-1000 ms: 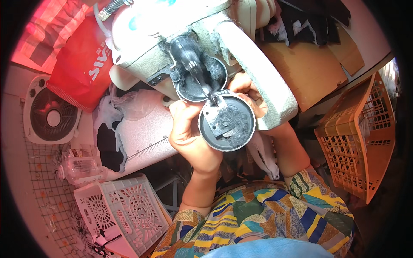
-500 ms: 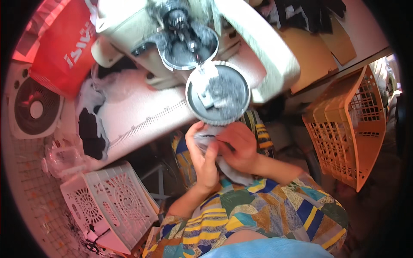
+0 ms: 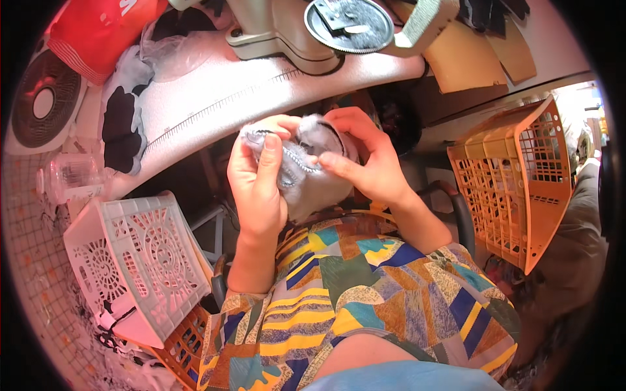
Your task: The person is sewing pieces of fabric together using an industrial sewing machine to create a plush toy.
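My left hand (image 3: 259, 182) grips the left part of a light grey fuzzy fabric piece (image 3: 306, 192) with a stitched edge, thumb on top. My right hand (image 3: 368, 156) grips the right part of the same piece, its thumb pressed by the rolled opening. Both hands are above my lap, below the front edge of a white work surface (image 3: 195, 111) marked with a ruler. Beyond them stands a cream machine (image 3: 274, 36) with a toothed round disc (image 3: 349, 23), apart from my hands.
A red bag (image 3: 98, 32), fan (image 3: 42, 101), black pieces (image 3: 122, 133) and clear bottle (image 3: 72, 179) are at left. A white crate (image 3: 140, 257) sits low left; an orange crate (image 3: 508, 182) stands right. Cardboard (image 3: 466, 62) lies back right; a chair arm (image 3: 456, 208) is beside me.
Both hands have moved down from the machine's disc to above my lap, drawing the grey piece out, and now hold it opened up near the work surface's edge. The view has shifted.
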Demonstrator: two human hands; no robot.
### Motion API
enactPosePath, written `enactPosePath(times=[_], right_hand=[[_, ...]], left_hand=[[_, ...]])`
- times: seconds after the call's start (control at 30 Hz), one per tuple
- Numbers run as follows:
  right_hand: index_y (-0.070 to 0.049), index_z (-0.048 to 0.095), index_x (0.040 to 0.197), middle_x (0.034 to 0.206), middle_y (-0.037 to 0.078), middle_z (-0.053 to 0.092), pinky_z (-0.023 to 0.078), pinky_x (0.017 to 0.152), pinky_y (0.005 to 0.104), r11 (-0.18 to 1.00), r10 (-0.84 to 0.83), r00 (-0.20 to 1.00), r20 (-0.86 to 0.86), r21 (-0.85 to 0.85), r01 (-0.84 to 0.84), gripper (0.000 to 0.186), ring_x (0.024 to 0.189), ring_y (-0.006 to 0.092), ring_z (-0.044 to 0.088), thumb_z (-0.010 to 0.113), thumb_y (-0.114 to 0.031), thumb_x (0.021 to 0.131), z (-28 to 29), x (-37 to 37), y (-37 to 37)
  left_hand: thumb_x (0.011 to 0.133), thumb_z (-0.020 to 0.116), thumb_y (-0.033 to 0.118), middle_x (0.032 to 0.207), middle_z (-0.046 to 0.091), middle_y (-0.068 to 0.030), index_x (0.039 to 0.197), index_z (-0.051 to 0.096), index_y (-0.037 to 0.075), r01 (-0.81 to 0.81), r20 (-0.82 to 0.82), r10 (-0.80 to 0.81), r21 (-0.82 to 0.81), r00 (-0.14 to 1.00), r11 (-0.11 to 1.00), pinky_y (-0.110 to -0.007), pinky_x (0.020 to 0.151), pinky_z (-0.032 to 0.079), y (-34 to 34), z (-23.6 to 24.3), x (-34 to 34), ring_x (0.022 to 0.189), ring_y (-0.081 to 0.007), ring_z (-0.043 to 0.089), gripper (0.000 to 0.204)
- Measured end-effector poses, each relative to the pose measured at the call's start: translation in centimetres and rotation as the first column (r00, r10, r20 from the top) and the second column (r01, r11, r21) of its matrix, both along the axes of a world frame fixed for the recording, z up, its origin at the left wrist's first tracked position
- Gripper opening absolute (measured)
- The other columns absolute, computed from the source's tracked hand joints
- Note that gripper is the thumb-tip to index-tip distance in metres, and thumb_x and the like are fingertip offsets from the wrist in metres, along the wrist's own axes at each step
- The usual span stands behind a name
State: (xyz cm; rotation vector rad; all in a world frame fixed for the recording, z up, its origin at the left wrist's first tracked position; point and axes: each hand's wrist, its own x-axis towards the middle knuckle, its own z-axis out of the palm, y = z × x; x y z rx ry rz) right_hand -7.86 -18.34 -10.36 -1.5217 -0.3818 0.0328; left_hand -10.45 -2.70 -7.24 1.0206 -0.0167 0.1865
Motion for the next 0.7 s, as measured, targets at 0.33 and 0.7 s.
enactPosePath(times=[0.33,0.7], right_hand=[[-0.001,0.062,0.101,0.096,0.000,0.060,0.047,0.078,0.0234,0.822,0.107,0.915,-0.389,0.552,0.139,0.018,0.088,0.0080,0.058,0.066,-0.010,0.086,2.3,-3.1,2.0],[0.001,0.031,0.135,0.118,0.013,0.048,0.040,0.092,0.0284,0.958,-0.042,0.999,-0.026,0.283,0.048,0.066,0.107,0.0181,0.051,0.067,-0.026,0.086,1.3,-6.8,0.6]], left_hand=[[0.083,0.070,0.016,0.099,0.059,-0.0028,0.107,0.054,0.002,-0.006,0.019,-0.002,0.374,1.000,0.927,-0.025,0.081,0.044,-1.0,-0.6,-2.9,0.091,-0.0088,0.053,0.033],[0.084,0.068,0.011,0.088,0.065,-0.0025,0.096,0.061,0.000,-0.195,0.028,0.194,0.233,0.981,0.953,-0.023,0.072,0.047,-1.1,0.7,-6.0,0.078,-0.0070,0.057,0.017]])
